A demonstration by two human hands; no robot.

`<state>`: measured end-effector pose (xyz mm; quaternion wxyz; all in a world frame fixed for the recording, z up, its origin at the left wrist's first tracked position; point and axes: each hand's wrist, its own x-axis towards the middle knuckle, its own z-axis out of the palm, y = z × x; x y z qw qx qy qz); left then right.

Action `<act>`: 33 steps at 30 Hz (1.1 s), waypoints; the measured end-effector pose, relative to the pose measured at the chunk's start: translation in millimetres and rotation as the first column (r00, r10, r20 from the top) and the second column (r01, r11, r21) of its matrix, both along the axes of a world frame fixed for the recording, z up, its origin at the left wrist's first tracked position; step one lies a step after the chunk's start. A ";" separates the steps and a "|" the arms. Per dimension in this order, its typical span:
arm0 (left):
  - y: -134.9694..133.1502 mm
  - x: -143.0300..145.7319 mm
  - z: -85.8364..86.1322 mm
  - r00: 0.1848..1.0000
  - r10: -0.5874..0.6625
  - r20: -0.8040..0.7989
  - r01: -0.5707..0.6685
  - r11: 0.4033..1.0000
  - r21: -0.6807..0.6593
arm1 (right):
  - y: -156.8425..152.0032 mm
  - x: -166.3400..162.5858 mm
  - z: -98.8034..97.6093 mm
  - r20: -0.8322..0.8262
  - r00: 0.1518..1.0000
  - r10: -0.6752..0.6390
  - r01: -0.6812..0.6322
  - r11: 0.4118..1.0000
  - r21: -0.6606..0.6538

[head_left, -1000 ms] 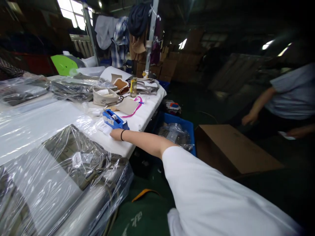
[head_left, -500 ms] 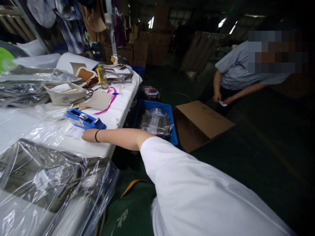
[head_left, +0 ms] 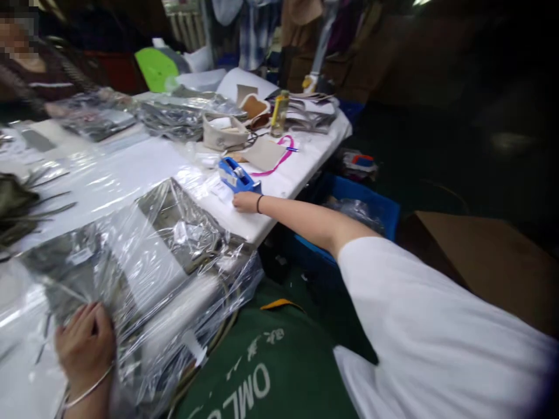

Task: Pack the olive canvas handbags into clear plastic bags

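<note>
My left hand is at the lower left with its fingers curled on a clear plastic bag that holds folded olive-grey garments. My right arm stretches across to the far side of the table. There my right hand, its fingers bent inward, rests on the tabletop against the near end of a blue tape dispenser. Small white slips lie just left of those fingers. Whatever the right fingertips hold is hidden.
On the white table lie a pink ribbon, a cream fabric basket, a yellow-labelled bottle and bagged garments. Beside it on the floor stand a blue bin and a cardboard box. Another person is at the far left.
My view has turned left, bringing my left hand, more of the bagged garments and a person at the far left into sight. My right hand remains beside the tape dispenser.
</note>
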<state>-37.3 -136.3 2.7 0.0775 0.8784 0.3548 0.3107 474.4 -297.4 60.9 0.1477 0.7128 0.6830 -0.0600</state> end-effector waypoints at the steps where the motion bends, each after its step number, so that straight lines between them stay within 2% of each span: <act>1: 2.6 -4.2 -9.6 0.999 0.048 0.008 -0.049 0.997 0.062 | 1.9 3.9 -5.4 -0.005 1.000 0.007 -0.007 1.000 0.019; 4: 10.1 -6.1 -26.0 0.995 0.095 0.005 -0.094 0.980 0.175 | 2.4 9.0 -17.7 -0.028 1.000 0.007 -0.006 0.998 0.066; 8: 10.4 -3.7 -25.8 0.994 0.105 0.002 -0.103 0.974 0.201 | 1.8 5.8 -22.1 -0.010 0.997 -0.080 0.081 0.991 0.110; 11: 8.2 -4.7 -25.0 0.993 0.117 0.009 -0.117 0.974 0.192 | 8.1 4.3 -19.0 0.005 0.996 -0.090 0.089 0.994 0.066; 17: 8.4 -6.4 -29.1 0.990 0.139 0.032 -0.142 0.980 0.139 | 15.0 5.5 -12.8 0.031 0.999 0.013 -0.012 1.000 -0.026; 21: 7.2 -5.5 -29.1 0.989 0.139 0.043 -0.143 0.982 0.123 | 8.8 1.9 -16.8 0.060 0.996 0.061 -0.062 0.998 0.009; 25: 4.2 -4.5 -26.8 0.987 0.155 0.039 -0.158 0.983 0.098 | 4.9 -2.0 -18.9 0.091 0.995 0.037 -0.042 0.997 0.060; 30: 2.2 -3.8 -23.9 0.987 0.160 0.020 -0.161 0.982 0.099 | 6.8 -5.9 -16.1 0.099 0.994 0.046 -0.044 0.999 -0.021; 33: 2.9 -3.7 -24.0 0.987 0.160 0.028 -0.162 0.982 0.098 | 5.3 -9.1 -18.2 0.125 0.991 0.045 -0.045 0.999 0.000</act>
